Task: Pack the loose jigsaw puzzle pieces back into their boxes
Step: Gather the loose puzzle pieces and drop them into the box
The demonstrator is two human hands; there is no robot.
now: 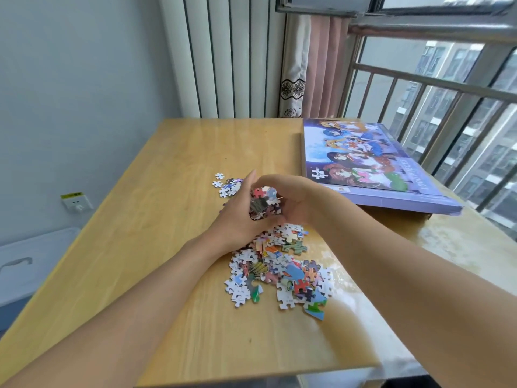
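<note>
Your left hand (237, 211) and right hand (291, 200) are cupped toward each other above the wooden table (173, 169), fingers curled around a clump of puzzle pieces (263, 201) squeezed between the palms. You are holding them this way because small flat pieces slide out of a one-handed grab; two palms pressed together make a scoop that keeps a whole batch from spilling.

Most of the loose puzzle pieces (282, 271) lie in a heap on the table just beneath and nearer to you than your hands, many face down and showing white backs. A smaller scatter of pieces (226, 184) sits just beyond your left hand.

The puzzle box (372, 163), purple with cartoon figures on its lid, lies at the far right of the table beside the window railing (436, 88), its near corner overhanging something darker beneath. From here the lid looks closed, and no open tray is visible, so you will likely need to find or open the container before this handful can go in. Judging by what is on the table, packing is at an early stage.
</note>
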